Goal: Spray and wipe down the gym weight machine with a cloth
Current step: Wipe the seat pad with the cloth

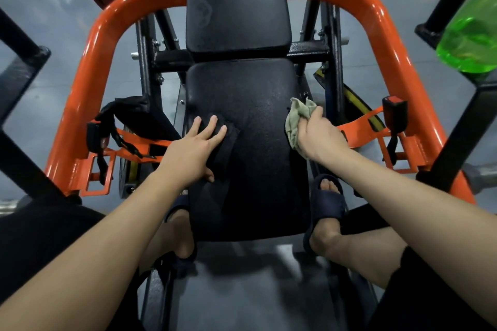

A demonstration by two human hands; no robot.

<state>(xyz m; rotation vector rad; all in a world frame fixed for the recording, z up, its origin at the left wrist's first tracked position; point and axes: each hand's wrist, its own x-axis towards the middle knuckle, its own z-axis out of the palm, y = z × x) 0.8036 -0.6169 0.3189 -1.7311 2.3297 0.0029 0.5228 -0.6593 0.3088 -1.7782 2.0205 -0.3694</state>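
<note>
The weight machine's black padded seat (255,121) fills the middle, with its black back pad (236,5) beyond it. My left hand (192,149) lies flat on the seat's left side, fingers straight, over a torn patch of the cover. My right hand (316,134) grips a crumpled pale green cloth (297,118) against the seat's right edge. A green translucent spray bottle (469,43) stands at the upper right on a black frame part, apart from both hands.
An orange tube frame (107,35) arches around the seat. Orange belt straps with black buckles (394,115) hang on both sides. Black steel beams (24,67) cross at left and right. My feet in dark slides (326,204) stand on the grey floor beside the seat.
</note>
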